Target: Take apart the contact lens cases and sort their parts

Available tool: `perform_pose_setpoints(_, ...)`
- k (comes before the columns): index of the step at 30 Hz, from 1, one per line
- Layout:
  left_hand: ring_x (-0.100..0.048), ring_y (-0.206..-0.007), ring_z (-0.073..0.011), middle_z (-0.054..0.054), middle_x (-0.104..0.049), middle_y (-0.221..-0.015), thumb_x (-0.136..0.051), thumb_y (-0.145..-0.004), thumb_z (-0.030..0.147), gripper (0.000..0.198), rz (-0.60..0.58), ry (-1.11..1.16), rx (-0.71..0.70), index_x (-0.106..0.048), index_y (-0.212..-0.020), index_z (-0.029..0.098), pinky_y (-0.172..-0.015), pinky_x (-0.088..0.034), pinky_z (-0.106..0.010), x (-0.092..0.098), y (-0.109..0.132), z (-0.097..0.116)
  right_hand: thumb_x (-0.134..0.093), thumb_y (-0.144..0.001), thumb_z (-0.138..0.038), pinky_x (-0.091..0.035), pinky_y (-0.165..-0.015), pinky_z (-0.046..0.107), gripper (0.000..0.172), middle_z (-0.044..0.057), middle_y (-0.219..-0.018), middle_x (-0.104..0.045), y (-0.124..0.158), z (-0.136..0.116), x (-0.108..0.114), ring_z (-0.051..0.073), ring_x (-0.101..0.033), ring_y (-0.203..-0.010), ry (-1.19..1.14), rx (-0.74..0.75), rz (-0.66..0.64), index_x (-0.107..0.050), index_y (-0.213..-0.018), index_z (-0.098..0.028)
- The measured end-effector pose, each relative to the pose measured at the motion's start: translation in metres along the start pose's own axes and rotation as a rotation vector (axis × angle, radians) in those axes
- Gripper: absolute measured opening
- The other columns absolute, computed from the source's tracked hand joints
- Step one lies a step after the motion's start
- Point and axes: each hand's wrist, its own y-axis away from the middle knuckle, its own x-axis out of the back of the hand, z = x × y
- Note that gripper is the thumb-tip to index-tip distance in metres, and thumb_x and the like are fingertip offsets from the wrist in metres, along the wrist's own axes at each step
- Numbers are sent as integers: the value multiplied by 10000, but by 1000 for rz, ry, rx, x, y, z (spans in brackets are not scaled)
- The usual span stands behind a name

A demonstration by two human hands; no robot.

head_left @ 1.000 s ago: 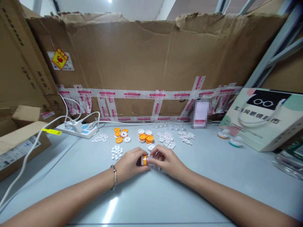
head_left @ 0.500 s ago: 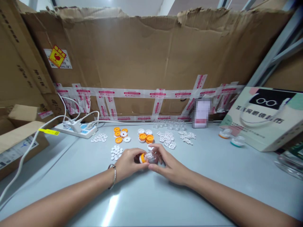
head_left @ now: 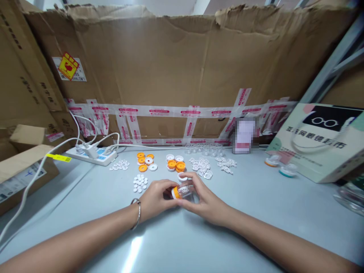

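Observation:
Between my hands, a small clear contact lens case (head_left: 186,192) with an orange-and-white cap lies tilted on its side, a white lattice piece visible inside it. My left hand (head_left: 159,195), with a silver bangle at the wrist, is closed on the cap end. The clear end is wrapped by the fingers and thumb of my right hand (head_left: 209,201). Just behind the right fingertips sits a white ring cap (head_left: 182,176), partly covered. Orange and white caps (head_left: 176,165) are stacked farther back.
White discs (head_left: 140,183), more caps (head_left: 145,160), white lattice pieces (head_left: 201,167) and clear cups (head_left: 204,149) lie in groups. A power strip (head_left: 104,158) is at left. Two finished-looking cases (head_left: 287,170), a paper bag (head_left: 313,151) and a phone (head_left: 243,136) stand right. Cardboard (head_left: 170,64) walls the back.
The contact lens case has shifted slightly right and turned, so more of its clear body and the white piece inside show. Both hands still hold it.

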Motion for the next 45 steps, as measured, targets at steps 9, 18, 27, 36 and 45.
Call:
perform_pose_setpoints(9, -594, -716, -137, -49, -659, -859, -609, -726, 301, 284, -17, 38, 11, -638, -951, 129, -665, -478, -212, 2, 0, -1, -551, -811, -312, -433, -778, 309, 360, 68, -1066, -517, 2, 1, 0, 164, -529, -884, 42, -30, -24, -395, -1117, -202)
perform_pose_setpoints(18, -544, -650, -115, -34, -643, -795, -595, -732, 320, 309, -94, 127, 107, -628, -956, 111, -618, -455, -213, 5, -2, -8, -455, -860, -183, -423, -850, 366, 154, 69, -1021, -548, -1, -7, 22, 182, -512, -960, 154, 302, -47, -506, -998, -230)
perform_pose_setpoints(27, -582, -752, -133, -62, -646, -923, -611, -725, 311, 309, -94, 284, 180, -612, -970, 122, -714, -470, -252, 7, 1, -9, -602, -757, -278, -473, -752, 336, 182, 81, -1007, -569, -57, 53, 91, 185, -587, -831, 443, -78, 378, -562, -910, -188)
perform_pose_setpoints(36, -562, -704, -129, -63, -636, -864, -630, -699, 307, 344, -98, 296, 162, -609, -972, 98, -689, -464, -256, 10, 6, -14, -690, -650, -166, -350, -844, 444, 195, 97, -932, -643, -100, 83, 90, 301, -511, -971, 750, -76, 259, -614, -828, -189)
perform_pose_setpoints(45, -553, -676, -125, -64, -643, -853, -632, -706, 327, 360, -91, 286, 151, -613, -983, 97, -657, -457, -246, 10, 4, -14, -533, -811, -396, -426, -627, 284, 275, 17, -769, -616, -51, 16, 44, 159, -555, -686, 257, 47, 24, -536, -993, -190)
